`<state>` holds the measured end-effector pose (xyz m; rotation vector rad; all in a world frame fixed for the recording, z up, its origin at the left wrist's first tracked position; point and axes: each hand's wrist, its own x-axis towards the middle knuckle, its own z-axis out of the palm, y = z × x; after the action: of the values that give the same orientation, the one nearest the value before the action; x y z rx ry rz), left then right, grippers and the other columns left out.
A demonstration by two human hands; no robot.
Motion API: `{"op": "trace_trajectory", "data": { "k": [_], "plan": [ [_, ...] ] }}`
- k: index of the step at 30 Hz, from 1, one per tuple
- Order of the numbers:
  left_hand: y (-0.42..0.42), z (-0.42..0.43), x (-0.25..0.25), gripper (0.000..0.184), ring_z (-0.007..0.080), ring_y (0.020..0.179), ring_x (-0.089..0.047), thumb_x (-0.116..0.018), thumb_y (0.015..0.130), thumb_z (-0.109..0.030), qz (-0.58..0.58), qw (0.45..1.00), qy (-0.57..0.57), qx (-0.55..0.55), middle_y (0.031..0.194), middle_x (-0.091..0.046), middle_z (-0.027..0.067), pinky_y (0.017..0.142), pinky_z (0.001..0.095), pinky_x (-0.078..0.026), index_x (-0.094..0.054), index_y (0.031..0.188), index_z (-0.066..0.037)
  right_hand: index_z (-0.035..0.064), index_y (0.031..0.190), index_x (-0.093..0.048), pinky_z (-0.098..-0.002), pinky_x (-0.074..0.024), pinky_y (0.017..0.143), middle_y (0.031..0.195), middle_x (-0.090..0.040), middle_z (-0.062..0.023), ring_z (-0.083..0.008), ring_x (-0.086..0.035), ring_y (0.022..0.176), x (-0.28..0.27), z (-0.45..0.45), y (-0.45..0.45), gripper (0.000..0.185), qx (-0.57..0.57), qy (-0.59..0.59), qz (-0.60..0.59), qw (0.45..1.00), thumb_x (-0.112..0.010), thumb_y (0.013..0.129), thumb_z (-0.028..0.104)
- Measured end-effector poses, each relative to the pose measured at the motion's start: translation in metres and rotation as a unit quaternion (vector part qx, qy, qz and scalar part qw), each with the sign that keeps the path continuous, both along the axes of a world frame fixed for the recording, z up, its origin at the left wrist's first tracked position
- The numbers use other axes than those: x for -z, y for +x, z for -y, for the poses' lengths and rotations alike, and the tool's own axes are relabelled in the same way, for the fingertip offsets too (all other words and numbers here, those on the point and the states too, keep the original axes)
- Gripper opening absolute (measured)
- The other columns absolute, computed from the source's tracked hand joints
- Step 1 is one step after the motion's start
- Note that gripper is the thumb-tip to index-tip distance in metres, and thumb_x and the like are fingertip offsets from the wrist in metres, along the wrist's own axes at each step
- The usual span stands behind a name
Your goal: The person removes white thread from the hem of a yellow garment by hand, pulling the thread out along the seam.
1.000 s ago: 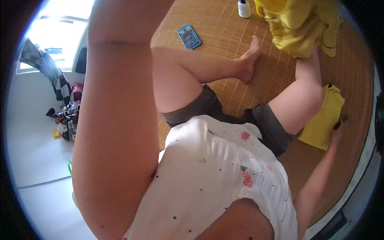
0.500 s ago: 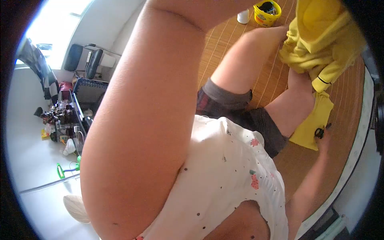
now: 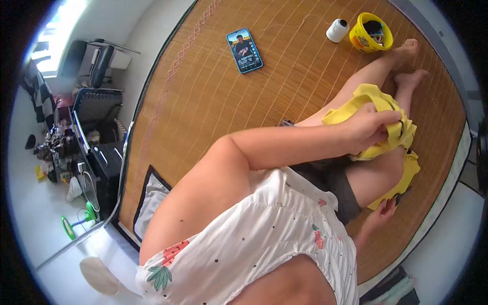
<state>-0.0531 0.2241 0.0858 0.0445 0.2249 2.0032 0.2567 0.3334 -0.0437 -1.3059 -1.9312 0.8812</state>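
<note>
A yellow knit garment is bunched over my legs, and my left hand grips its folds with closed fingers. A dark band or edge runs through the cloth near my thumb. My right hand is low by the mat beside my thigh, fingers loosely curled and apart, with nothing visible in them. Just past its fingertips lies a dark object, apparently black scissors, at the edge of a flat yellow cloth piece. My leg partly covers that piece.
I sit on a brown woven mat with legs stretched out. A lit phone lies on it. A white thread cone stands beside a yellow tub of small items. A grey cushion is at the left edge.
The yellow garment has come down from close to the camera onto my legs with my left hand. My right hand has drawn back from the scissors. My view has shifted, bringing the phone into sight.
</note>
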Motion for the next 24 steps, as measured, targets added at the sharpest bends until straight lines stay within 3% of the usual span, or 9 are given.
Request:
{"op": "trace_trajectory", "data": {
  "k": [4, 9, 10, 12, 13, 15, 18, 20, 24],
  "plan": [
    [-0.024, 0.019, 0.012, 0.028, 0.0211, 0.094, -0.055, -0.054, 0.082, -0.013, 0.041, 0.999, 0.007, 0.033, 0.102, -0.055, 0.0106, 0.082, 0.0368, -0.045, -0.046, 0.106, -0.001, -0.0030, 0.118, -0.044, -0.0345, -0.0385, 0.089, 0.117, -0.048, -0.0181, -0.0253, -0.048, 0.106, -0.059, 0.040, -0.079, 0.036, -0.025, 0.064, -0.022, 0.997, -0.049, 0.088, 0.016],
    [-0.048, 0.034, 0.008, 0.040, 0.0206, 0.104, -0.050, -0.055, 0.083, -0.019, 0.059, 0.993, 0.036, 0.099, 0.113, -0.052, 0.0093, 0.092, 0.0383, -0.037, -0.042, 0.117, -0.004, -0.0030, 0.115, -0.046, -0.0327, -0.0417, 0.084, 0.113, -0.051, -0.0176, -0.0250, -0.051, 0.101, -0.099, 0.077, -0.209, 0.041, -0.247, 0.258, -0.033, 0.934, -0.048, 0.088, 0.028],
    [-0.053, 0.042, 0.002, 0.042, 0.0205, 0.105, -0.050, -0.055, 0.083, -0.020, 0.065, 0.991, 0.040, 0.108, 0.114, -0.051, 0.0089, 0.093, 0.0383, -0.036, -0.041, 0.119, -0.004, -0.0021, 0.120, -0.038, -0.0350, -0.0397, 0.087, 0.114, -0.049, -0.0182, -0.0278, -0.050, 0.103, -0.126, 0.095, -0.236, 0.049, -0.253, 0.237, 0.121, 0.930, -0.054, 0.083, 0.027],
    [-0.060, 0.054, -0.003, 0.044, 0.0205, 0.105, -0.049, -0.055, 0.082, -0.021, 0.077, 0.989, 0.042, 0.117, 0.114, -0.051, 0.0084, 0.094, 0.0382, -0.035, -0.040, 0.120, -0.005, -0.0012, 0.124, -0.033, -0.0372, -0.0376, 0.090, 0.115, -0.049, -0.0183, -0.0301, -0.049, 0.104, -0.109, 0.103, -0.260, 0.059, -0.213, 0.215, 0.178, 0.936, -0.060, 0.078, 0.024],
    [-0.061, 0.061, -0.004, 0.044, 0.0206, 0.105, -0.050, -0.056, 0.082, -0.021, 0.082, 0.989, 0.040, 0.119, 0.114, -0.051, 0.0084, 0.093, 0.0381, -0.036, -0.040, 0.120, -0.005, -0.0012, 0.122, -0.036, -0.0370, -0.0375, 0.090, 0.114, -0.050, -0.0178, -0.0296, -0.050, 0.104, -0.049, 0.104, -0.261, 0.056, -0.172, 0.219, 0.081, 0.957, -0.060, 0.078, 0.023],
    [-0.062, 0.073, -0.001, 0.044, 0.0208, 0.104, -0.051, -0.056, 0.082, -0.021, 0.094, 0.988, 0.034, 0.121, 0.112, -0.053, 0.0083, 0.093, 0.0379, -0.036, -0.041, 0.120, -0.005, -0.0012, 0.118, -0.041, -0.0365, -0.0375, 0.089, 0.112, -0.051, -0.0166, -0.0283, -0.050, 0.103, -0.037, 0.103, -0.262, 0.049, -0.177, 0.164, -0.002, 0.971, -0.059, 0.077, 0.019],
    [-0.073, 0.094, -0.001, 0.035, 0.0222, 0.103, -0.051, -0.053, 0.083, -0.020, 0.094, 0.991, 0.051, 0.079, 0.111, -0.054, 0.0104, 0.093, 0.0381, -0.037, -0.046, 0.113, -0.005, -0.0015, 0.105, -0.052, -0.0350, -0.0381, 0.087, 0.103, -0.056, -0.0143, -0.0274, -0.052, 0.099, -0.081, 0.093, -0.255, 0.032, -0.278, 0.036, -0.002, 0.960, -0.054, 0.075, 0.008],
    [-0.075, 0.103, 0.002, 0.031, 0.0228, 0.103, -0.051, -0.051, 0.084, -0.021, 0.071, 0.996, 0.054, 0.023, 0.110, -0.054, 0.0104, 0.093, 0.0397, -0.037, -0.048, 0.110, -0.005, -0.0010, 0.103, -0.051, -0.0345, -0.0386, 0.085, 0.100, -0.056, -0.0138, -0.0276, -0.052, 0.096, -0.092, 0.089, -0.247, 0.032, -0.275, 0.056, 0.034, 0.959, -0.054, 0.073, 0.006],
    [-0.072, 0.126, 0.006, 0.027, 0.0214, 0.099, -0.053, -0.052, 0.083, -0.021, 0.058, 0.998, 0.020, -0.027, 0.106, -0.056, 0.0089, 0.090, 0.0397, -0.041, -0.051, 0.106, -0.006, 0.0040, 0.091, -0.056, -0.0345, -0.0408, 0.067, 0.084, -0.052, -0.0113, -0.0306, -0.053, 0.076, -0.141, 0.108, -0.248, 0.023, -0.275, 0.183, 0.085, 0.940, -0.059, 0.068, 0.007]
  ]
}}
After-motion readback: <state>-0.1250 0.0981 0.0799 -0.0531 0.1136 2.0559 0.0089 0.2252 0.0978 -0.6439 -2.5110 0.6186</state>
